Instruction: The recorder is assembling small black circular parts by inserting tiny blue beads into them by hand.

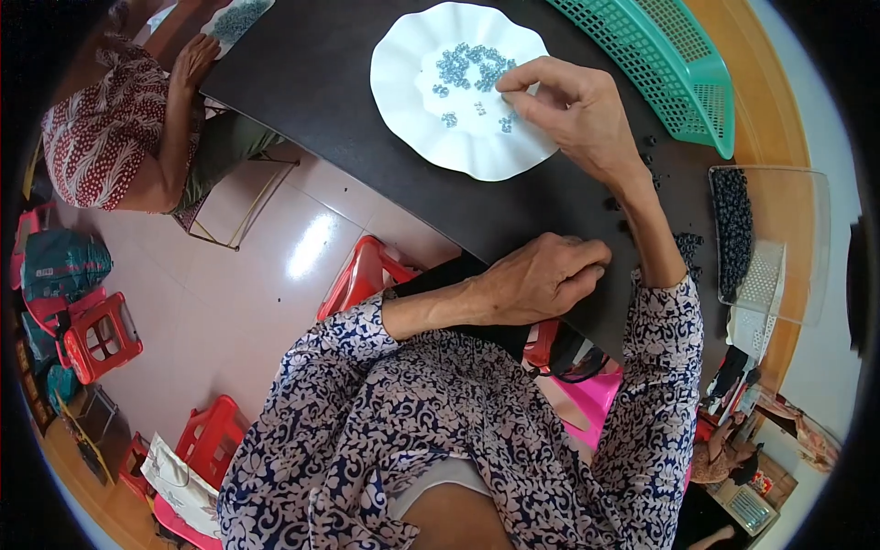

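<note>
A white scalloped plate (412, 110) lies on the dark table, with small, shiny grey-blue beads (458, 66) clustered in its middle and a few little groups nearer to me. My right hand (577, 115) reaches over the plate's right side, thumb and forefinger pinched beside the beads. Whatever is between those fingertips is too small to make out. At the table's near edge rests my left hand (541, 280), its fingers curled and pressed together with the thumb. I cannot see what, if anything, it holds.
A green plastic basket (665, 69) stands at the far right. Dark beads (687, 247) lie loose beyond my right forearm, near a clear tray (731, 229) of more. Another person's hand (194, 60) rests at upper left. Red stools (362, 275) stand on the floor.
</note>
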A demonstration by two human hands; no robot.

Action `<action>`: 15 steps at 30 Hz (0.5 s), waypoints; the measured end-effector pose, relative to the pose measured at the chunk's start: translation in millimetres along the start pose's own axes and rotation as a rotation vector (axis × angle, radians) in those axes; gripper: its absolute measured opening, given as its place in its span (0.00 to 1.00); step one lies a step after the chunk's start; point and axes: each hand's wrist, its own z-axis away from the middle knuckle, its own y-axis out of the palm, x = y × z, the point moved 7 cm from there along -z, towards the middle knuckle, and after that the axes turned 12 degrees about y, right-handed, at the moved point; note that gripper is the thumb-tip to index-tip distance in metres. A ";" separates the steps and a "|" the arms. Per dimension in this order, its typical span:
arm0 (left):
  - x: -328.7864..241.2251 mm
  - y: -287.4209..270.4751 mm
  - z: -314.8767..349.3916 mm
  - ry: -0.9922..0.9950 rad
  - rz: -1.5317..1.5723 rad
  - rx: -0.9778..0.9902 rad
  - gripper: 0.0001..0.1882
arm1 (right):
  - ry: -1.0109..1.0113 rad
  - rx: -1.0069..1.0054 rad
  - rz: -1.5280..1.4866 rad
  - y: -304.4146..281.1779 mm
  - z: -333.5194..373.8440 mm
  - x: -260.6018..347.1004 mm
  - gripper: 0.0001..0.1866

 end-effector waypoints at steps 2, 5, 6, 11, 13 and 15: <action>4.1 1.7 0.3 0.005 -0.013 -0.003 0.07 | -0.096 -0.012 0.068 2.9 -0.1 8.4 0.06; 6.5 2.0 -1.0 -0.001 -0.023 0.005 0.07 | -0.216 -0.035 0.185 14.3 -0.5 16.0 0.08; 7.2 2.2 -1.5 -0.011 -0.020 0.016 0.07 | -0.241 -0.046 0.234 18.2 -0.6 17.4 0.10; 8.1 7.5 -7.7 -0.014 -0.002 0.023 0.08 | -0.279 -0.124 0.396 18.7 -0.9 11.7 0.10; 7.6 11.4 -8.9 -0.011 -0.013 0.075 0.08 | -0.265 -0.110 0.421 21.2 -1.9 10.5 0.09; 4.2 3.0 -7.5 0.020 -0.045 -0.064 0.07 | -0.244 -0.079 0.368 27.3 -4.7 11.9 0.08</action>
